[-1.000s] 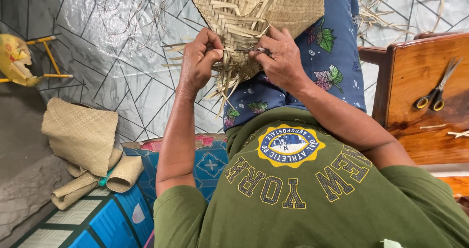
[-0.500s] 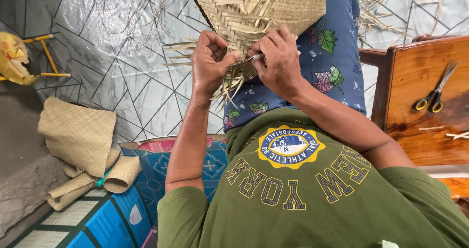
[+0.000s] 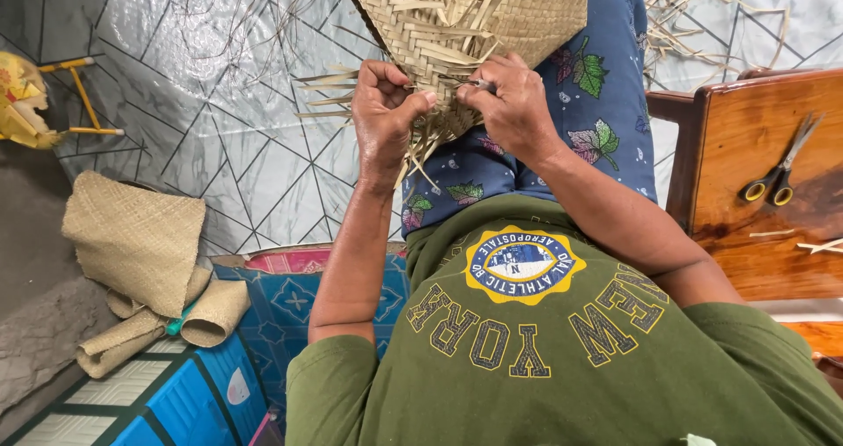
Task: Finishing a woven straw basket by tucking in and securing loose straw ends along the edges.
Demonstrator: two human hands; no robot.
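My left hand (image 3: 384, 104) pinches loose strips at the lower edge of the woven palm piece (image 3: 474, 16) on my lap; its top is cut off. My right hand (image 3: 514, 99) grips a thin metal tool (image 3: 479, 84), mostly hidden.

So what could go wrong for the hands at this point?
1. The right hand pinches a thin metal tool whose tip points toward the left hand's fingers, close by; a slip might prick them.
2. The left hand grips loose strips at the edge of the woven mat; a hard pull may snap one or loosen the weave.
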